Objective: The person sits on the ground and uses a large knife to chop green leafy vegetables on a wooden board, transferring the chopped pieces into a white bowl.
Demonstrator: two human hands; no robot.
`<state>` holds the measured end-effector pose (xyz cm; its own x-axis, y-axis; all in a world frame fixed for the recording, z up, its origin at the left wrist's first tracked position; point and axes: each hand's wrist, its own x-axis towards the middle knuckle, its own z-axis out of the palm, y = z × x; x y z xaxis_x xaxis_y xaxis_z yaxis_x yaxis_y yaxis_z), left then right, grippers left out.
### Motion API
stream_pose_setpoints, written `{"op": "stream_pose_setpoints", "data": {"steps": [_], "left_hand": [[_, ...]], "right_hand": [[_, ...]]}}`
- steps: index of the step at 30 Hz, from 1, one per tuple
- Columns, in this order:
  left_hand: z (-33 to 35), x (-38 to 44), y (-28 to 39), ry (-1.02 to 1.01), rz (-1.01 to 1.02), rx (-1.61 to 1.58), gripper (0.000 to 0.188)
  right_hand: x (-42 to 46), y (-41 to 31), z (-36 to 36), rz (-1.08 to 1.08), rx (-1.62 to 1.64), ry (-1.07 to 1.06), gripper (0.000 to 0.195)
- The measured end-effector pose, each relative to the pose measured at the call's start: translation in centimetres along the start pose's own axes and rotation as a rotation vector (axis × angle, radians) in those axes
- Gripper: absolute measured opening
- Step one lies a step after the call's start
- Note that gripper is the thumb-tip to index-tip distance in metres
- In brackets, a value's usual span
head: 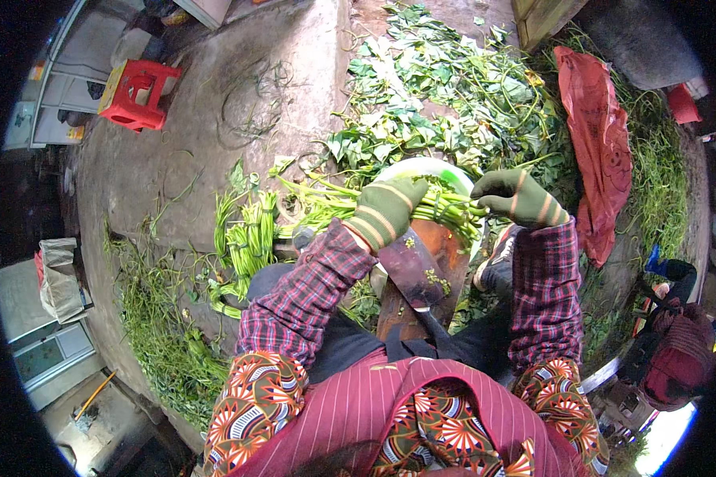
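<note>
My left hand (pixel 388 210), in a green striped glove, is closed around a bundle of long green leafy-vegetable stems (pixel 447 208). A dark tie circles the bundle near its cut ends. My right hand (pixel 520 198), gloved alike, has its bent fingertips at those cut ends; whether it pinches a stem is hard to see. Beneath the bundle is a white basin (pixel 388 173), partly hidden. A broad cleaver (pixel 410 271) with green bits on its blade lies on a wooden board (pixel 450 244) between my legs. Several tied stem bundles (pixel 250 232) lie to the left.
Loose leaves (pixel 441 101) cover the floor ahead. Trimmed stems (pixel 161 334) are strewn at left. A red plastic sack (pixel 596 149) lies at right, near more greens (pixel 662 185). A red stool (pixel 140 95) stands far left. Another person (pixel 677 352) is at the right edge.
</note>
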<state>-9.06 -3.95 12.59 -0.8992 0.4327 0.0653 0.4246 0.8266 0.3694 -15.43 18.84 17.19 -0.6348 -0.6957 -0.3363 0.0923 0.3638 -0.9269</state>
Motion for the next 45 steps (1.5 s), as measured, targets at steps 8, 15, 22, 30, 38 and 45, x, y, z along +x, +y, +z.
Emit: {"op": "stream_pose_setpoints", "data": {"steps": [8,15,22,30,38,45], "left_hand": [[-1.4,0.1,0.2,-0.212,-0.163,0.059,0.035],[-0.1,-0.2,-1.8,-0.33,-0.306,0.164,0.021],[-2.4,0.3,-2.6,0.291,-0.467,-0.276,0.03],[-4.9,-1.0,-1.3,0.577,-0.457,-1.198,0.031],[-6.5,-2.0,-1.2,0.617,-0.304,-1.388,0.04],[-5.4,-2.1,-3.1,0.695,-0.326,-1.48,0.04]], "right_hand": [[0.3,1.1,1.4,-0.062,-0.017,0.094,0.009],[-1.3,-0.9,2.3,-0.351,-0.139,0.231,0.008],[-1.6,1.8,-1.1,-0.137,-0.013,0.591,0.011],[-1.2,13.4,-7.1,-0.015,-0.536,0.867,0.012],[11.7,14.9,-6.2,0.195,-0.747,0.324,0.042],[21.0,-9.4,4.2,-0.36,0.272,0.508,0.048]]}}
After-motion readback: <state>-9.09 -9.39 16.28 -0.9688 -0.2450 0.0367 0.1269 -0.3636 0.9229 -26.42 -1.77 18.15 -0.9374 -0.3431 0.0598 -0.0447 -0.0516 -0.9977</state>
